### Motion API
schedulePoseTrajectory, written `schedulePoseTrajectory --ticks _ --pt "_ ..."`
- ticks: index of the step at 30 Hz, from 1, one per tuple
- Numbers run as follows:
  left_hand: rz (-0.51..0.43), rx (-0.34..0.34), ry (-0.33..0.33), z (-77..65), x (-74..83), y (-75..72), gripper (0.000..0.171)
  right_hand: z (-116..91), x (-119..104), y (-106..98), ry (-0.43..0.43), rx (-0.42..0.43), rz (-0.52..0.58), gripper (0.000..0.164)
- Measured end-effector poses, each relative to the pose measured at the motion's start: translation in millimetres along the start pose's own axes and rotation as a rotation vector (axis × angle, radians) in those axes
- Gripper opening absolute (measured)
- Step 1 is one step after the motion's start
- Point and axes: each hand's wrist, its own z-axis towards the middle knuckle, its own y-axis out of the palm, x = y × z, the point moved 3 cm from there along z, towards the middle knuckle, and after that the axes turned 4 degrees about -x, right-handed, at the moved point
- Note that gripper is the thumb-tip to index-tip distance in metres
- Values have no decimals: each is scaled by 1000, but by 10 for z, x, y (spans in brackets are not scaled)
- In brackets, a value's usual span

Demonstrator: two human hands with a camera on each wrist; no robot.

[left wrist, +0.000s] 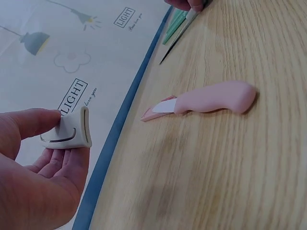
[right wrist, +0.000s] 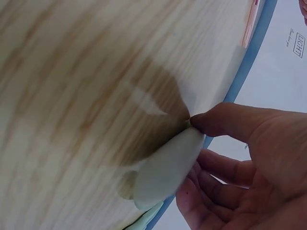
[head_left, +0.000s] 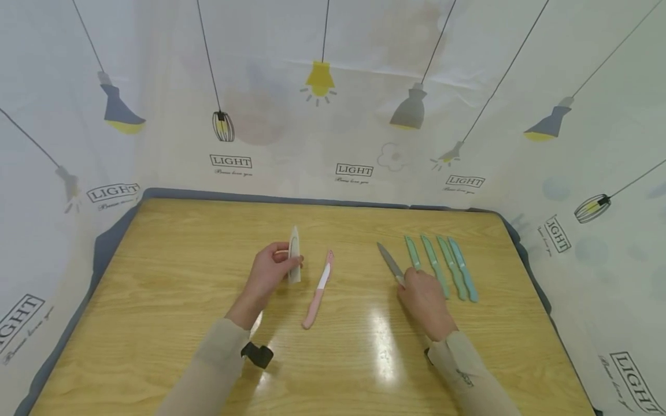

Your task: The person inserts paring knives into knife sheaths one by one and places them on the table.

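Observation:
Between thumb and fingers my left hand (head_left: 267, 270) pinches a white blade sheath (head_left: 295, 254), held upright above the table. In the left wrist view the sheath's slot end faces the camera, and the slot looks empty. My right hand (head_left: 424, 294) grips a knife (head_left: 390, 261) by its pale handle (right wrist: 168, 167), its bare grey blade pointing away and to the left, low over the table. Between the hands lies a pink-handled knife (left wrist: 216, 98); its white blade shows in a pink sheath (head_left: 330, 257).
Right of my right hand, several green knives (head_left: 451, 268) and a blue knife (head_left: 463, 268) lie side by side, handles toward me. The wooden table (head_left: 182, 248) ends at a blue-grey edge (head_left: 281, 199), with a lamp-printed curtain (head_left: 291, 133) behind it.

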Motion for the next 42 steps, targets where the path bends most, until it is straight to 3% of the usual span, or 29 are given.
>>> schedulePoseTrajectory --ticks 6,12,23,31,37,42 --pt "-17 -6 -15 11 -25 14 48 -19 8 -10 38 -38 41 16" --pt "-55 5 -11 22 -13 26 48 -31 -37 -106 113 -93 135 35" --pt "-239 -33 19 36 -10 142 44 -165 -211 -224 41 33 413 31" --pt "-324 -13 -16 77 -28 208 44 -253 -343 -133 88 -48 661 26" --pt "-409 5 -22 98 -42 242 42 -278 -424 -72 105 -83 748 21" --pt "-476 12 -30 96 -45 264 41 -319 -505 -102 69 -88 764 20"
